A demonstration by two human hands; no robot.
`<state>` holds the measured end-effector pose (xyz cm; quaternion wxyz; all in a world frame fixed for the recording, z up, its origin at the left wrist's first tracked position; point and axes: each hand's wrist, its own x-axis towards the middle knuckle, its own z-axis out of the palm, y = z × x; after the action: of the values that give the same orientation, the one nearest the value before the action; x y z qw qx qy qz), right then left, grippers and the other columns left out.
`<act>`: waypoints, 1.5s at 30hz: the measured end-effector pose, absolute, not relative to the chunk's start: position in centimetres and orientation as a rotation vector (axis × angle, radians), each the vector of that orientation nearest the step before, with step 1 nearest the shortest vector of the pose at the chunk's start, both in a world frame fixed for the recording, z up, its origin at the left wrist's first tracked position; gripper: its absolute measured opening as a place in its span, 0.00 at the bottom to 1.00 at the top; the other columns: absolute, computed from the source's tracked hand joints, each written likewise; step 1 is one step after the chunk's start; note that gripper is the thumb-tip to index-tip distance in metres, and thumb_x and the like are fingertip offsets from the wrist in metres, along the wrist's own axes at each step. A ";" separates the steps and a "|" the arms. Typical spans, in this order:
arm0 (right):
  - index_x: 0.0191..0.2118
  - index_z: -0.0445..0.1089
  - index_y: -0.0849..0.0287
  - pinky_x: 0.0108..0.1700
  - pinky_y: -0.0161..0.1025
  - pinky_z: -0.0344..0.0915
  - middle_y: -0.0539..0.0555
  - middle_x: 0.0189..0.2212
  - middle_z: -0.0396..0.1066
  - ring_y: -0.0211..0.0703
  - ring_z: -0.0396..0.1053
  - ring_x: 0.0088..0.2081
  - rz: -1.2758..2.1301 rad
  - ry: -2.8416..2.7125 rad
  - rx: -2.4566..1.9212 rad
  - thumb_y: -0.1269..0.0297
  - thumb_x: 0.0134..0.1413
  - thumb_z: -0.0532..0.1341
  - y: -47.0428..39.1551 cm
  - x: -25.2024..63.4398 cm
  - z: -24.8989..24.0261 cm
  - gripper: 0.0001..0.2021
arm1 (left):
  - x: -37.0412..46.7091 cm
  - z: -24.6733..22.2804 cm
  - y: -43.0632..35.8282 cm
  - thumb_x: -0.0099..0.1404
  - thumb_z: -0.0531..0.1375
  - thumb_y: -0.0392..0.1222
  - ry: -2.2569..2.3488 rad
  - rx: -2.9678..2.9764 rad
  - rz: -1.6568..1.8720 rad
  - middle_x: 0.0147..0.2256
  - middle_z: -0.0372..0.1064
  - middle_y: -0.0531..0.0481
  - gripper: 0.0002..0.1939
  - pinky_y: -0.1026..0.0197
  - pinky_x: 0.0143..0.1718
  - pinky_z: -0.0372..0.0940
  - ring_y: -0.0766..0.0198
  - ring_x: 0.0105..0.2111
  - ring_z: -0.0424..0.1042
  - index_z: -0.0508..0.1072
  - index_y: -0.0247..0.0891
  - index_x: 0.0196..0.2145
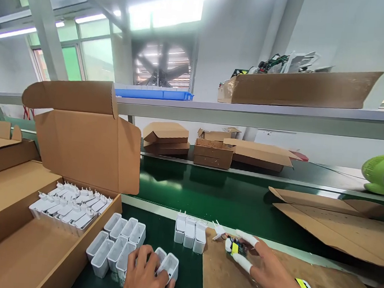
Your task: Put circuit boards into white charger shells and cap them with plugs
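Both hands work low on the bench: the left hand (pixel 148 277) is closed over a white plastic casing (pixel 169 265), a hollow open-topped shell at the edge of a cluster of like shells (pixel 116 245). The right hand (pixel 262 266), white cots on its fingertips, pinches a small circuit board (pixel 236 248) with a yellow part, on a brown board sheet (pixel 230 282). An open cardboard box (pixel 77 152) holds white plugs (pixel 68 205). Beyond runs a glossy green conveyor belt (pixel 224 196), under a grey shelf (pixel 248 113).
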<state>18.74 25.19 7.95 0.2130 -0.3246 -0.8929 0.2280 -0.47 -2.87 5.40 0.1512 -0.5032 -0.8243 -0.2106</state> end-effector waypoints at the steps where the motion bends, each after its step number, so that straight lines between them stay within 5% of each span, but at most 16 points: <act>1: 0.50 0.77 0.53 0.52 0.53 0.77 0.59 0.46 0.82 0.64 0.79 0.49 0.639 -2.483 -0.884 0.50 0.53 0.61 25.0 19.6 7.1 0.22 | -0.6 5.9 -2.5 0.70 0.65 0.42 -2.341 -1.434 -0.636 0.42 0.81 0.45 0.10 0.38 0.53 0.67 0.44 0.51 0.72 0.86 0.47 0.33; 10: 0.45 0.78 0.53 0.58 0.56 0.73 0.60 0.50 0.81 0.63 0.77 0.54 0.577 -2.674 -0.856 0.66 0.45 0.58 24.2 22.3 4.3 0.20 | -3.9 8.6 -0.7 0.74 0.60 0.40 -2.424 -1.298 -0.355 0.38 0.80 0.44 0.16 0.42 0.51 0.65 0.44 0.50 0.70 0.86 0.44 0.31; 14: 0.57 0.76 0.59 0.65 0.54 0.67 0.62 0.59 0.76 0.59 0.71 0.62 0.605 -2.801 -0.778 0.72 0.43 0.56 23.4 22.6 6.3 0.31 | -4.1 7.8 -1.6 0.72 0.62 0.41 -2.465 -1.307 -0.286 0.39 0.81 0.42 0.14 0.39 0.54 0.64 0.41 0.51 0.70 0.85 0.41 0.32; 18: 0.63 0.70 0.62 0.69 0.54 0.62 0.64 0.65 0.70 0.57 0.65 0.67 0.593 -2.825 -0.882 0.76 0.46 0.54 22.9 23.1 7.3 0.35 | -3.9 7.9 -3.9 0.71 0.65 0.52 -2.420 -1.461 -0.419 0.47 0.80 0.42 0.13 0.40 0.53 0.69 0.40 0.53 0.71 0.84 0.44 0.45; 22: 0.50 0.75 0.64 0.56 0.59 0.70 0.70 0.48 0.78 0.66 0.76 0.52 0.506 -2.790 -1.082 0.72 0.56 0.53 21.9 22.8 7.2 0.19 | -2.3 6.4 -5.4 0.62 0.75 0.52 -2.279 -2.072 -0.583 0.61 0.75 0.48 0.37 0.48 0.59 0.72 0.45 0.59 0.73 0.70 0.55 0.66; 24: 0.51 0.75 0.65 0.57 0.58 0.69 0.70 0.49 0.78 0.67 0.76 0.53 0.492 -2.795 -1.091 0.72 0.54 0.56 21.2 22.2 7.2 0.19 | -1.3 5.6 -4.9 0.61 0.75 0.48 -2.262 -2.318 -0.494 0.67 0.69 0.49 0.44 0.44 0.61 0.71 0.41 0.64 0.69 0.63 0.58 0.71; 29: 0.64 0.68 0.60 0.66 0.47 0.62 0.63 0.63 0.72 0.55 0.67 0.65 0.515 -2.805 -1.009 0.75 0.53 0.55 20.3 21.6 7.9 0.31 | -0.2 7.2 -2.6 0.64 0.68 0.40 -2.397 -2.510 -0.599 0.61 0.72 0.45 0.37 0.48 0.63 0.68 0.46 0.62 0.70 0.66 0.51 0.69; 33: 0.59 0.72 0.64 0.62 0.54 0.65 0.69 0.55 0.76 0.63 0.72 0.59 0.497 -2.785 -1.062 0.68 0.64 0.52 19.7 21.3 8.3 0.22 | 0.0 7.7 -1.5 0.65 0.62 0.37 -2.538 -2.327 -1.146 0.57 0.67 0.43 0.27 0.54 0.59 0.69 0.53 0.55 0.72 0.68 0.42 0.61; 36: 0.61 0.71 0.68 0.59 0.55 0.67 0.71 0.52 0.77 0.65 0.74 0.55 0.535 -2.812 -1.033 0.62 0.65 0.54 19.3 20.6 8.2 0.23 | 0.2 5.3 -0.9 0.64 0.60 0.36 -2.469 -2.184 -1.513 0.54 0.66 0.41 0.31 0.52 0.59 0.69 0.54 0.53 0.72 0.60 0.38 0.64; 38: 0.68 0.65 0.65 0.58 0.49 0.70 0.66 0.54 0.76 0.59 0.75 0.55 0.600 -2.846 -0.972 0.63 0.63 0.57 19.2 20.1 8.1 0.29 | 0.2 3.7 -0.9 0.63 0.61 0.35 -2.416 -2.183 -1.587 0.56 0.64 0.40 0.37 0.50 0.61 0.68 0.52 0.56 0.71 0.57 0.40 0.67; 41: 0.71 0.62 0.64 0.64 0.48 0.66 0.65 0.62 0.71 0.59 0.70 0.63 0.641 -2.896 -0.904 0.68 0.53 0.63 19.2 19.9 8.2 0.38 | -0.1 2.5 -1.5 0.63 0.61 0.35 -2.408 -2.109 -1.648 0.58 0.63 0.40 0.32 0.48 0.61 0.69 0.50 0.57 0.72 0.62 0.43 0.64; 45: 0.68 0.66 0.67 0.67 0.54 0.64 0.68 0.61 0.71 0.61 0.68 0.64 0.629 -2.917 -0.876 0.74 0.52 0.58 19.6 20.4 7.7 0.34 | -0.5 2.3 -2.1 0.60 0.62 0.33 -2.479 -2.009 -1.678 0.55 0.68 0.40 0.31 0.50 0.59 0.72 0.52 0.53 0.75 0.63 0.41 0.61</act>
<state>20.38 19.57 7.74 0.0158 -0.2816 -0.9379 0.2021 -0.51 -2.14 2.31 -0.2299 -0.5423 -0.6692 -0.4531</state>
